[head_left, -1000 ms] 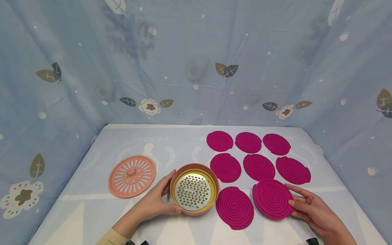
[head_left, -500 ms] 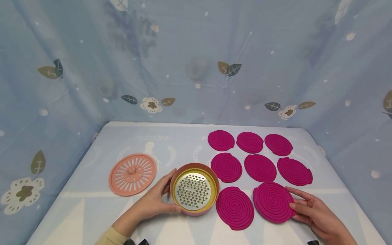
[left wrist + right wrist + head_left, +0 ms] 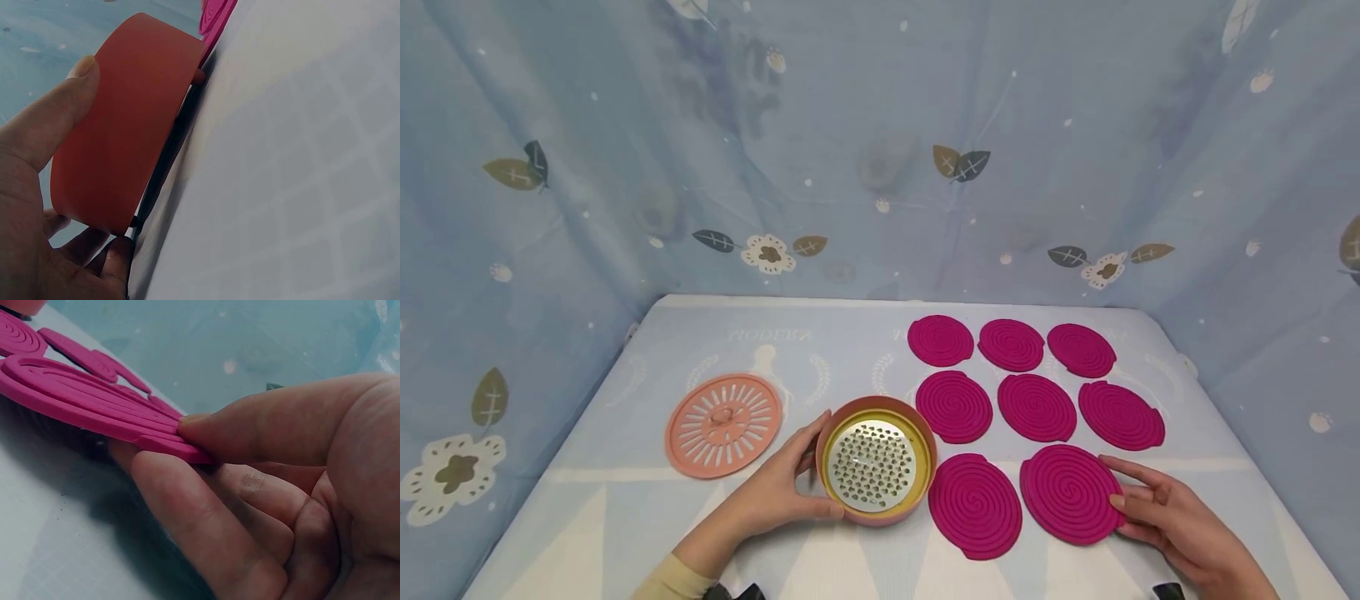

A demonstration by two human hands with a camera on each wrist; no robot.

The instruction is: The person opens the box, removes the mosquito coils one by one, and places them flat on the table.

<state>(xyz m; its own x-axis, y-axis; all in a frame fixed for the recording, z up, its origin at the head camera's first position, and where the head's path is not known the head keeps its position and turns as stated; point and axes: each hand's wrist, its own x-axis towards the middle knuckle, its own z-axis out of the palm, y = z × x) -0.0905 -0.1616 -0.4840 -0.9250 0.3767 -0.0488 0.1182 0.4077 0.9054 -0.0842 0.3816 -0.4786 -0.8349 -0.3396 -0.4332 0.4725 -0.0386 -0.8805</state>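
My left hand [image 3: 786,487] holds the side of a round pinkish-orange box [image 3: 934,462]. A yellow ring and a silver perforated grater plate [image 3: 871,465] sit inside it. In the left wrist view, the thumb lies along the orange box wall [image 3: 134,119] and the other fingers are at its lower edge. My right hand [image 3: 1172,517] pinches the edge of a magenta spiral coaster [image 3: 1070,494], thumb on top and fingers beneath. In the right wrist view, this coaster [image 3: 94,400] is tilted and held above the table. Another spiral coaster [image 3: 975,507] lies between it and the box.
Several more magenta coasters [image 3: 1037,407] lie flat in rows behind. A peach slotted lid [image 3: 724,426] with a small knob is at the left. The pale patterned tablecloth [image 3: 625,533] covers the table, and a blue printed curtain [image 3: 850,125] hangs around its back and sides.
The coaster in my right hand has shifted slightly toward the front edge and no longer overlaps the coaster behind it. My left hand keeps its hold on the box; the head view shifts slightly.
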